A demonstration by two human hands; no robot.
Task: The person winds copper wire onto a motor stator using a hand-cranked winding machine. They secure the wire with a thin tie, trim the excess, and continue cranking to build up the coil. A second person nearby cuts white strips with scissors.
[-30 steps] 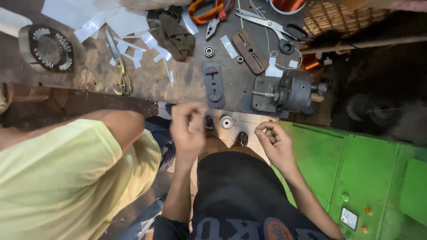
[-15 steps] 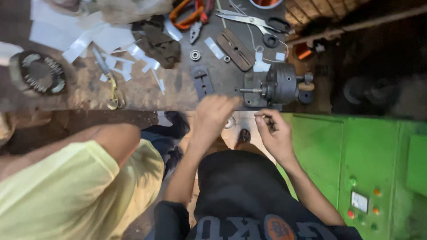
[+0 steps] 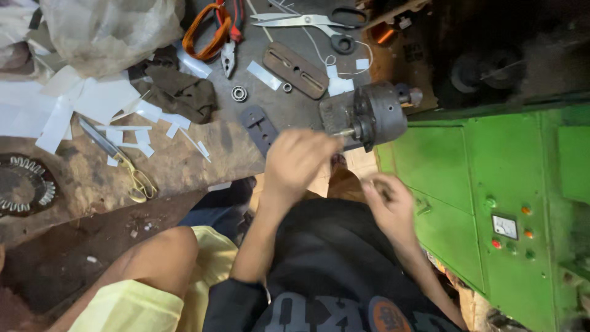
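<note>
The small grey motor (image 3: 369, 117) sat at the near edge of the workbench (image 3: 184, 166), its thin shaft (image 3: 344, 131) sticking out sideways toward the person's left hand (image 3: 295, 163). That hand was raised right at the shaft's tip, fingers curled together over it; motion blur hid whether they actually pinched the shaft or only touched it, so the grip cannot be told for sure. The shaft's long axis ran roughly level, from the motor body toward the left hand, so the motor lay just beyond and to the right of that hand.

The right hand (image 3: 387, 203) hovered lower, nearer the person's body and below the motor, clearly apart from it. Its fingers were bent inward as if around something small, but blur kept any held item from showing. Of the two, the left hand was plainly nearer the motor.

Farther back from the motor lay a brown slotted plate (image 3: 295, 69), a small bearing (image 3: 239, 93) and silver scissors (image 3: 307, 21). Left of the motor a dark flat bracket (image 3: 259, 127) rested on the bench, with red-handled pliers (image 3: 228, 37) beyond it. Far left of the motor were white paper strips (image 3: 92, 101) and yellow-handled scissors (image 3: 123, 163). Right of the motor stood a green cabinet (image 3: 491, 184). Another person's arm in a yellow sleeve (image 3: 141, 289) was below and left.
</note>
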